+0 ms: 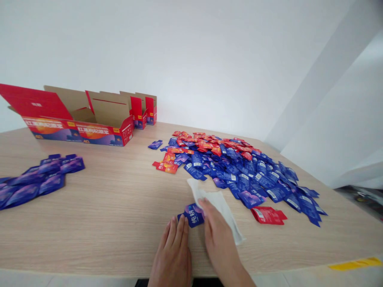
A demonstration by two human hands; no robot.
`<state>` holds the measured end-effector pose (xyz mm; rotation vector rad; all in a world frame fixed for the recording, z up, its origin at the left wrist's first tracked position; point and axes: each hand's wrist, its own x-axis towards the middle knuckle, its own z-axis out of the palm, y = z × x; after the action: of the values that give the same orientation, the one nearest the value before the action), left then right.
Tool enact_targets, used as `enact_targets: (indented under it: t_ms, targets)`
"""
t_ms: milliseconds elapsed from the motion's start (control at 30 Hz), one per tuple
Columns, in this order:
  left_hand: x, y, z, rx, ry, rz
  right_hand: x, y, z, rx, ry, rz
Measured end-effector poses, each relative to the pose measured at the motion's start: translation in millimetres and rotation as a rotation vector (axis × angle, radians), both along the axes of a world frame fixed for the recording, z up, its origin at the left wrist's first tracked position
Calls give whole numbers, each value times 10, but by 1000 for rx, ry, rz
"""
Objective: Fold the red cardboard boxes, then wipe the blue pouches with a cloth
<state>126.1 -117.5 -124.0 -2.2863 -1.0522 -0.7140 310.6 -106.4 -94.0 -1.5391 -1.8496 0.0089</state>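
A dark blue pouch with a purple-pink print and white characters lies flat on the table. My left hand rests flat at its left end, fingers stretched out and side by side, the fingertips touching the pouch. A white cloth or tissue is gripped in my right hand, with the fingers bent over its left side and close to the pouch's right edge. Most of the cloth spreads out to the right of this hand. Part of the pouch's right end is hidden by my right fingers.
A heap of blue pouches and red pouches covers the back right. One red pouch lies nearer. Overlapping blue pouches lie at left. Open red cartons stand behind. Yellow tape marks the front edge.
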Motion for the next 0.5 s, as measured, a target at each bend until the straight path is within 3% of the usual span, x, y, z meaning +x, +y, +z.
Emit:
enact_targets:
  t_ms: [67, 133, 233, 333, 433, 500]
  targets:
    - [-1, 0, 5, 2, 4, 10, -204, 35, -68, 23, -26, 165]
    - [-1, 3, 16, -3, 0, 12, -181, 64, -106, -7, -45, 227]
    - [5, 4, 29, 1, -13, -6, 209, 42, -51, -50, -19, 109]
    - [14, 1, 19, 3, -26, -2, 518, -24, 119, -64, 52, -77]
    - [6, 11, -14, 11, -15, 13, 340, -28, 240, -57, 158, -153]
    - [-12, 30, -43, 30, -4, 10, 54, 24, 210, -39, 181, -55]
